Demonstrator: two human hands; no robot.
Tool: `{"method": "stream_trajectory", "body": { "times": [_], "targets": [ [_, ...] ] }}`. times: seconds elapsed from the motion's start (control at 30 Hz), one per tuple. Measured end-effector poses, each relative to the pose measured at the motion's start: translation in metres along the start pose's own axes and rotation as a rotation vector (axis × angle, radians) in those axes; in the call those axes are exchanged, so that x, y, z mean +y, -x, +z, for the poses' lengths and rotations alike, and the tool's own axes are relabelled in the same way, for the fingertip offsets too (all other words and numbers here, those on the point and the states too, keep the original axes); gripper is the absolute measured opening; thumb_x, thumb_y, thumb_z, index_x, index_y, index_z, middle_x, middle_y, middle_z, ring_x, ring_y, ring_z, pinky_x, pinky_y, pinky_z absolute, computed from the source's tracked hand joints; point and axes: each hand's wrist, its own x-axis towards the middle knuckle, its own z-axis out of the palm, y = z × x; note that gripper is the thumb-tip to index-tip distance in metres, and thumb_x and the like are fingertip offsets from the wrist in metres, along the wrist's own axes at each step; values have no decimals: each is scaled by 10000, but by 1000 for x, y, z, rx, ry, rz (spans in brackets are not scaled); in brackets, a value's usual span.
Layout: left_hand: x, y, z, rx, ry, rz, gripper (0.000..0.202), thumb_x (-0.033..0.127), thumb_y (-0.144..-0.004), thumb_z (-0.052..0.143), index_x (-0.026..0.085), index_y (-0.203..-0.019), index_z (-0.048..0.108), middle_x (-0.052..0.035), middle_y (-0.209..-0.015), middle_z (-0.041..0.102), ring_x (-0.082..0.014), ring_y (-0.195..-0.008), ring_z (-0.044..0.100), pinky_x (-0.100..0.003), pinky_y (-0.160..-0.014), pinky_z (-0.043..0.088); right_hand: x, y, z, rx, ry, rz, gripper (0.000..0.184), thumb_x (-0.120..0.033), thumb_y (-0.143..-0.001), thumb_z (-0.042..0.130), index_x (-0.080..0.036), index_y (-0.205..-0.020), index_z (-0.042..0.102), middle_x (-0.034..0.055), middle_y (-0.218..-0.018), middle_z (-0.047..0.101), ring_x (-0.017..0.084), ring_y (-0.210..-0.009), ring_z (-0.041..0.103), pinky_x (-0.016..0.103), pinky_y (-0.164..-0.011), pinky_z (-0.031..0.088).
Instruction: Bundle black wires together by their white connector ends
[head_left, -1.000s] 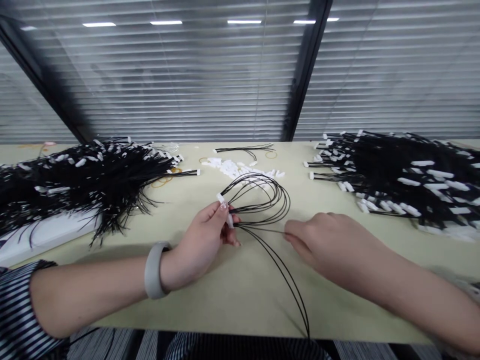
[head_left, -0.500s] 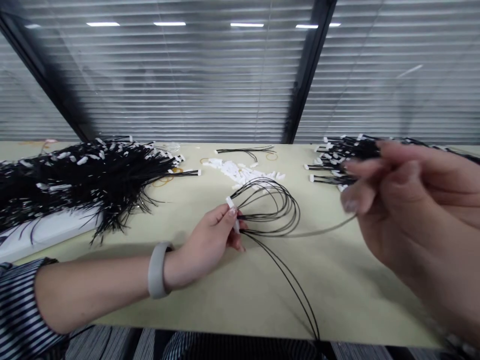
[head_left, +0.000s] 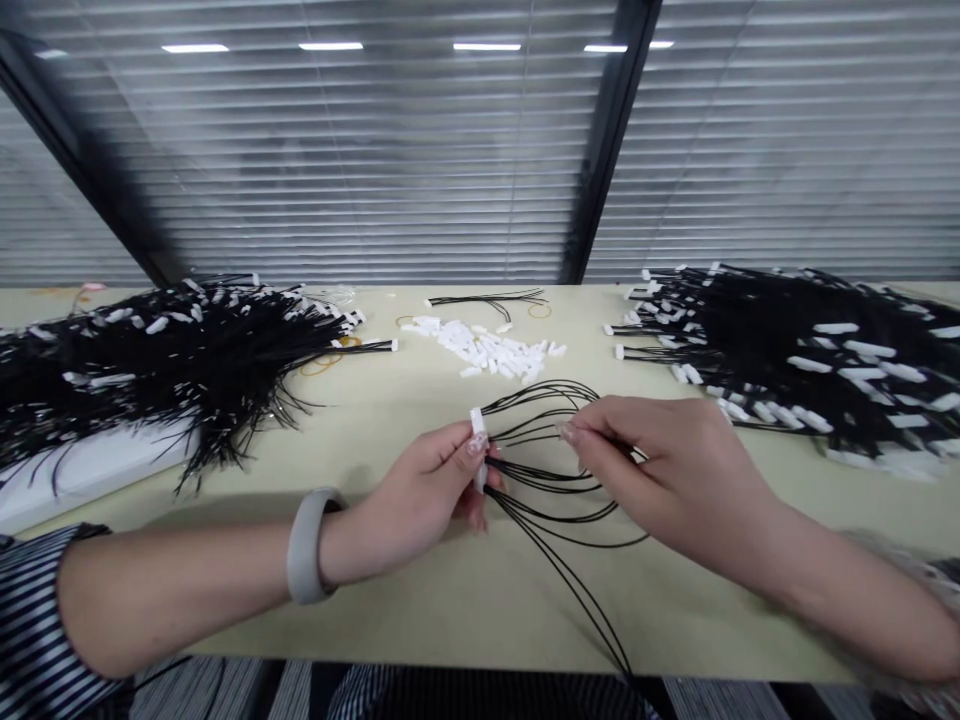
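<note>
My left hand (head_left: pixel 427 480) pinches white plastic connectors (head_left: pixel 478 420) between thumb and fingers, above the middle of the table. Thin black wires (head_left: pixel 555 483) run out of them to the right in curved loops, and a few trail down past the table's front edge. To the right, my right hand (head_left: pixel 660 470) is closed, thumb against forefinger, at the looped wires. It grips black wire there; how many strands is hidden by the fingers.
Loose white connectors (head_left: pixel 487 350) lie heaped beyond my hands. A large pile of black wire harnesses (head_left: pixel 187 340) rests at left, partly over a white slab (head_left: pixel 97 465). Another harness pile (head_left: pixel 765 330) covers the right side. A small wire bundle (head_left: pixel 487 298) lies near the back edge.
My right hand has come down and leftward from near the camera to the wire loops. The held connectors have shifted slightly right and down, and the loops have spread out.
</note>
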Motion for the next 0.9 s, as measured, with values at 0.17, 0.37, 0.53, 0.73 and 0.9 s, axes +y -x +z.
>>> {"method": "stream_trajectory", "body": {
  "times": [0.17,0.37,0.53,0.73,0.9],
  "targets": [
    [2,1,1,-11,-8,-16,291,441,-867,395,172,-818,496,11,-732,552,-60,-459,495,-219,-472,398,1,0,4,-8,17,9,234,-159,-822,437,-151,-594,490,-48,-466,420,38,-437,329,188,-454,271],
    [5,2,3,-25,-11,-28,298,450,-854,412,168,-801,493,21,-704,534,-54,-446,474,-207,-457,390,1,0,7,-59,20,43,254,-180,-832,425,-154,-583,472,-44,-467,404,45,-437,303,199,-452,256],
    [3,2,1,-27,-6,-14,294,444,-862,403,170,-818,499,12,-725,545,-56,-458,489,-206,-465,399,2,-1,6,-68,6,38,250,-157,-809,428,-156,-560,438,-48,-461,367,47,-443,279,197,-452,254],
    [2,1,1,-14,-29,-16,293,443,-861,403,170,-814,496,12,-716,545,-58,-450,485,-206,-457,400,2,1,5,-83,-1,48,238,-140,-797,430,-158,-560,408,-47,-468,357,50,-449,273,197,-452,253],
    [3,2,2,-17,-41,-19,300,451,-855,407,169,-812,499,12,-716,543,-59,-447,481,-206,-449,391,2,1,6,-84,-15,88,263,-173,-812,430,-157,-550,406,-49,-455,336,52,-446,259,200,-445,247]
  ]
}}
